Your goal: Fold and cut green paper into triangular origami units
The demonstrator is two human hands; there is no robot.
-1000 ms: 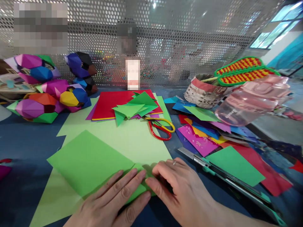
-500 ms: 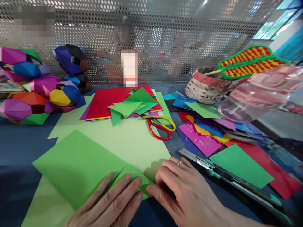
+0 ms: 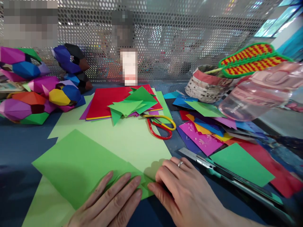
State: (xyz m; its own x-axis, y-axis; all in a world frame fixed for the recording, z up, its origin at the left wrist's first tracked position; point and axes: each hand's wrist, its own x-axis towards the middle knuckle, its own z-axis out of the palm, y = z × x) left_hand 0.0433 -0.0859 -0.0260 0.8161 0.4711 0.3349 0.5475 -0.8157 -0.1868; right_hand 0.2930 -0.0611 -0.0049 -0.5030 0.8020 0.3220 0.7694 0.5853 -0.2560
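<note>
Had the left hand (image 3: 109, 201) laid flat over the lower right part of a bright green, 4-cornered sheet of thin-looking paper (image 3: 78, 160), with 4 digits in view, slightly parted, pressing down rather than gripping. Had the right hand (image 3: 183, 186) curled at the right-hand end of that same green sheet, with the thumb tip close to the bent forefinger; could not tell a pinch from a press there. Spread the green sheet mostly over a larger pale green paper sheet (image 3: 132, 142), with the left corner and part of the lower edge reaching out over the dark blue tabletop (image 3: 16, 142). Showed a small flap or crease between both hands, partly covered by fingers. Looked very light, soft enough to bend with a fingertip, yet stiff enough to take a sharp crease; would probably tear or buckle under a hard sideways pull. Seemed likely to slide on the smooth paper beneath without steady pressure. Called for a broad, flat hold on the main body, well in from the edges, and a gentle thumb-and-forefinger hold right at the crease. Had near the right hand, blade out, a long teal-and-black utility knife with a grey metal blade (image 3: 236, 183), a reason for care at the wrist.
</note>
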